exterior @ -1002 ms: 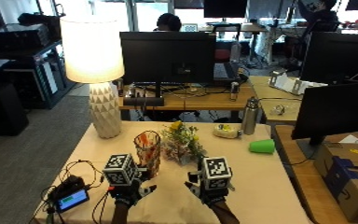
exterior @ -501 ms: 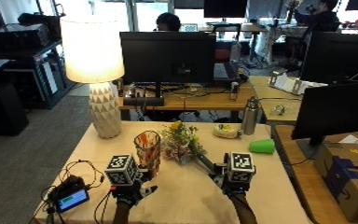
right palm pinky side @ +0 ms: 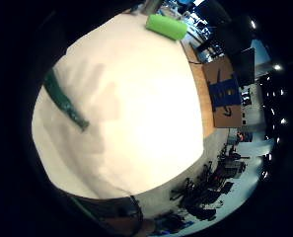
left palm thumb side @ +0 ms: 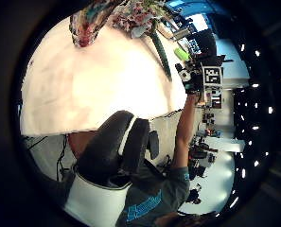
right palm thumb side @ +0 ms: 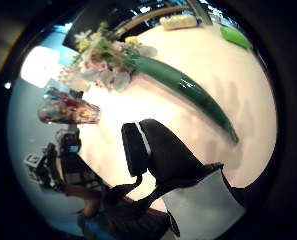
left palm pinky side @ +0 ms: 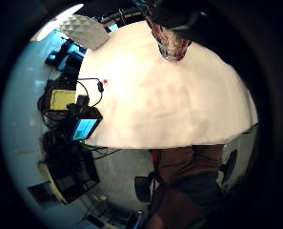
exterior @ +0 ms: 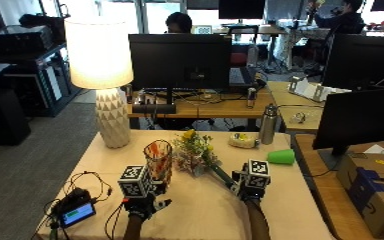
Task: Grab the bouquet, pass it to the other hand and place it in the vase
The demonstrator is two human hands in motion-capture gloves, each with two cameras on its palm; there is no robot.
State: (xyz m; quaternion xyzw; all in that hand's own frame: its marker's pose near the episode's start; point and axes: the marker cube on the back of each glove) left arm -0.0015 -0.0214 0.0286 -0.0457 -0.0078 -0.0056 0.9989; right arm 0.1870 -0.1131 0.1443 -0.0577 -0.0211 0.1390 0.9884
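A bouquet (exterior: 194,151) of pale and yellow flowers in a dark green wrap lies on the cream table (exterior: 198,217), stem end toward me. Its flowers rest beside a patterned glass vase (exterior: 158,159) that stands upright. My right hand (exterior: 248,189) hovers over the table at the wrap's stem end, fingers relaxed, holding nothing. The right thumb side palm view shows the whole bouquet (right palm thumb side: 138,65) lying untouched beyond my thumb (right palm thumb side: 155,157), and the vase (right palm thumb side: 68,111). My left hand (exterior: 142,204) hangs just in front of the vase (left palm pinky side: 172,40), empty.
A white lamp (exterior: 112,117) stands at the back left. A metal bottle (exterior: 267,125), a pale roll (exterior: 243,141) and a green cup (exterior: 282,156) on its side are at the back right. A small screen device (exterior: 77,214) with cables lies near the left edge.
My right hand has moved forward and to the right, from beside the left hand to the bouquet's stem end. The left hand, vase and bouquet have stayed put.
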